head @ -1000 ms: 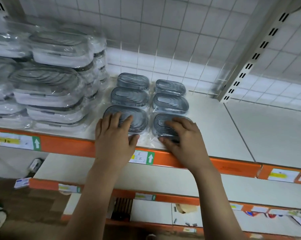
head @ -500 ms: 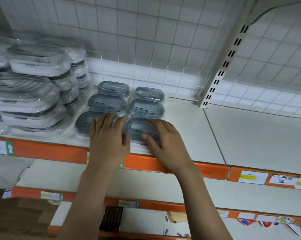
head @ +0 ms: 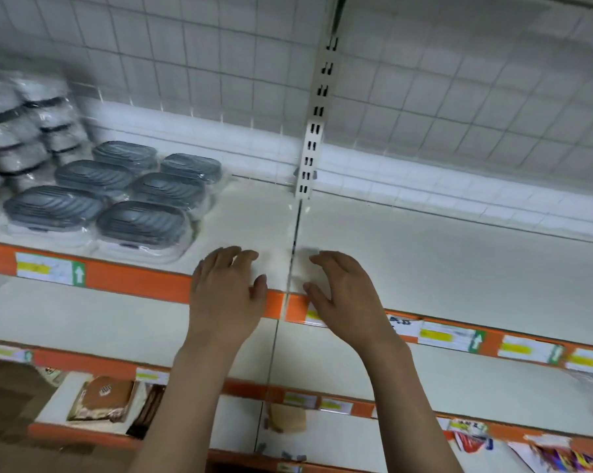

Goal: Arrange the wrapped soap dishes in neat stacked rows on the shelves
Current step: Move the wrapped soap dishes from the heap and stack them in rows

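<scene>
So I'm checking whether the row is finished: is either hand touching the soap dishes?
Apart. The head view shows bare shelf between the left hand and the nearest soap dish; the right hand is farther off, past the shelf seam.

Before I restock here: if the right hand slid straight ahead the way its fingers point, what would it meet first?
Probably nothing soon: the right hand points over bare shelf toward the slotted upright; depth is unclear.

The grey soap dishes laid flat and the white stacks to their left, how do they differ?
The grey soap dishes lie one layer deep in two rows; the white stacks are piled several high. The grey dishes show ribbed dark tops; the white stacks show pale sides with dark bands. Both are wrapped in clear plastic on the same shelf.
</scene>
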`<state>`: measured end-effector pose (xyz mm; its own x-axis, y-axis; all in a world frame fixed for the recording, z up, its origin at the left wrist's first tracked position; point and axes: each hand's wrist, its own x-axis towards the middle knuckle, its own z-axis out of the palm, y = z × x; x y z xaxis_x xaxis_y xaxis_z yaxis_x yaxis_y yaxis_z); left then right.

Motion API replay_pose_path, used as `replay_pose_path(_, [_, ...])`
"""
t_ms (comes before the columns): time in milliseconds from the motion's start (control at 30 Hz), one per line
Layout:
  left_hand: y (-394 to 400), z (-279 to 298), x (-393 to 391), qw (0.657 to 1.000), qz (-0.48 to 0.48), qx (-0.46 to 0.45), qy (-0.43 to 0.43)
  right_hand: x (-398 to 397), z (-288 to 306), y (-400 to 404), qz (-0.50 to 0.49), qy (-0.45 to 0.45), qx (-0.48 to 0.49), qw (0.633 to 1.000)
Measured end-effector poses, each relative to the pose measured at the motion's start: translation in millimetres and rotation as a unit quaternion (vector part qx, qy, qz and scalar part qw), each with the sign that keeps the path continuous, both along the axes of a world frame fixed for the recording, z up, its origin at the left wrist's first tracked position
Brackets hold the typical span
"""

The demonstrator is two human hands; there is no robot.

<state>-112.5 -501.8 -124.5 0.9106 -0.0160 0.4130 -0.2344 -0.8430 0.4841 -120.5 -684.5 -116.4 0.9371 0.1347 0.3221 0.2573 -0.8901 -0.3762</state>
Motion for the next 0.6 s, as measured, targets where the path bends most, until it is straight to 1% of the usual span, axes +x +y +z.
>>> replay_pose_path(133, [-28.1, 2.6, -16.6, 1.0, -0.011, 0.0, 0.016, -18.6, -3.2, -29.3, -0.003, 0.008, 0.018, 1.0])
replay_pose_path(267, [-44.6, 1.8, -23.5, 1.0, -0.025, -0.002, 0.004, -31.2, -6.9, -44.9, -0.006, 0.009, 0.034, 0.999])
replay_pose_path(333, [-50.2, -3.0, -21.5, 0.999, -0.034, -0.009, -0.007, -34.9, -10.1, -50.8, -0.01, -0.001, 0.04, 0.999])
replay_pose_path(433, [-59.4, -15.0, -19.0, 0.998, -0.048, -0.034, -0.002, -39.2, -15.6, -62.0, -0.02, -0.042, 0.042, 0.998])
replay_pose_path(600, [-91.0, -25.9, -29.2, 0.996, -0.066, -0.055, -0.005, -50.4, -20.3, -91.9, -0.035, -0.047, 0.042, 0.997])
